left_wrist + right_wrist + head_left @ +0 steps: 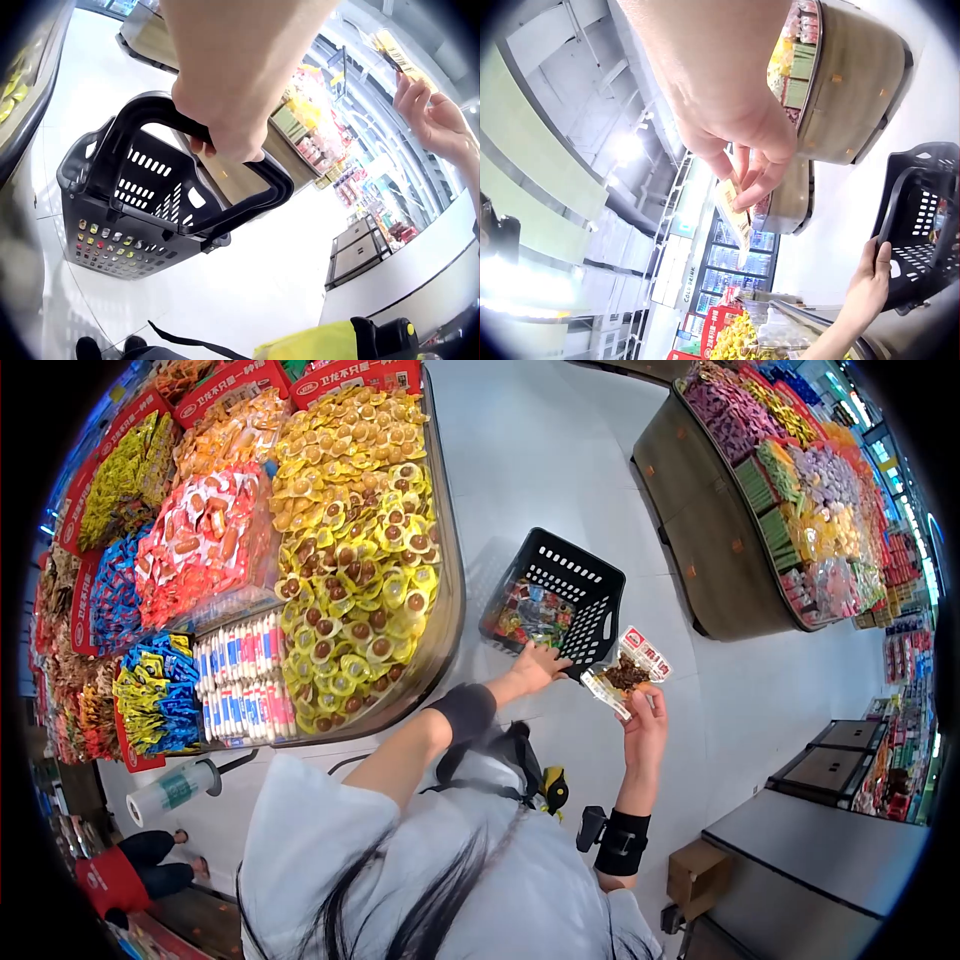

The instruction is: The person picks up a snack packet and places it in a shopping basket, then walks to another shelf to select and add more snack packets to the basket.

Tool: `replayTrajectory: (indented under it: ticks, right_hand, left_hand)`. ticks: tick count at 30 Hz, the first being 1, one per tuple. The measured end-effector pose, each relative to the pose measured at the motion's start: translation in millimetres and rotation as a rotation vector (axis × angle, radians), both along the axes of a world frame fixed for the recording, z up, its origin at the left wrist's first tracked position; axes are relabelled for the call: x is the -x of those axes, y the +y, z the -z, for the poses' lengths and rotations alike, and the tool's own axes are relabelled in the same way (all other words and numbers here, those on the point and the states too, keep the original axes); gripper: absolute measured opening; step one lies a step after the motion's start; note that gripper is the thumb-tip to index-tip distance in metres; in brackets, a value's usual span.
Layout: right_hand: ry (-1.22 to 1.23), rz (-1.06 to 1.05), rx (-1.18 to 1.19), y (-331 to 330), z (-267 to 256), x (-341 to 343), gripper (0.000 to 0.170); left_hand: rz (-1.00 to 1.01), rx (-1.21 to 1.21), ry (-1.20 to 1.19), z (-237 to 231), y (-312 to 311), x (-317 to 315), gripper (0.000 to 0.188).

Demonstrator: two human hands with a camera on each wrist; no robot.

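My left hand (540,667) grips the handle (142,111) of a black plastic shopping basket (142,232), its fingers curled round the bar in the left wrist view. The basket hangs in front of me, with colourful small packets (535,615) lying in its bottom. My right hand (645,725) pinches a snack packet (630,672) between thumb and fingers, to the right of the basket. This packet is whitish at its ends, with a red logo and a dark brown food picture in the middle. From the right wrist, the packet (735,214) appears mostly edge-on.
At left stands a rounded display bin (445,580) heaped with yellow-wrapped snacks (360,580) and other packets. Another snack bin (715,525) stands at the right, beyond the pale tiled floor (540,440). A grey counter (830,850) and a cardboard box (700,875) are at lower right.
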State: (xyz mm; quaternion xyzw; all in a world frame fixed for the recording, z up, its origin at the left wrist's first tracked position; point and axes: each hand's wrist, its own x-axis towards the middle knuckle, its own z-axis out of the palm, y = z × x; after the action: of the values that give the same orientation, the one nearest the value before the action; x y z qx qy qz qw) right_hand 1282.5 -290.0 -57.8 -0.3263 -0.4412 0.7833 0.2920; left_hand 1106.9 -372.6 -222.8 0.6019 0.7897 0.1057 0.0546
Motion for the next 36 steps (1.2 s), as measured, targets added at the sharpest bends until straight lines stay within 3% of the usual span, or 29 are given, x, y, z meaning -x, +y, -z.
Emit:
replayTrajectory:
  ticks: [10,14,18,20,22,26,36]
  right_hand:
    - [-0.017,-0.201,0.0,138,10,111,0.016]
    - [-0.033,-0.29,0.001,203,4,155,0.013]
    - [-0.036,-0.354,0.025,261,-7,196,0.01]
    - [-0.028,-0.387,0.028,288,-6,214,0.01]
    - [-0.029,-0.412,0.03,307,-4,235,0.01]
    - [-0.068,-0.507,0.059,336,3,277,0.01]
    - [-0.087,-0.665,0.038,386,0,424,0.015]
  left_hand:
    - [-0.148,-0.147,-0.009,-6,84,98,0.03]
    - [-0.254,-0.084,0.064,-15,119,139,0.032]
    - [-0.313,-0.164,-0.015,-16,144,184,0.031]
    - [-0.354,-0.092,-0.063,-18,156,209,0.031]
    - [-0.388,-0.04,-0.032,-21,162,231,0.031]
    - [-0.49,-0.155,-0.024,-28,167,264,0.033]
    - [-0.585,-0.053,-0.177,-46,171,329,0.03]
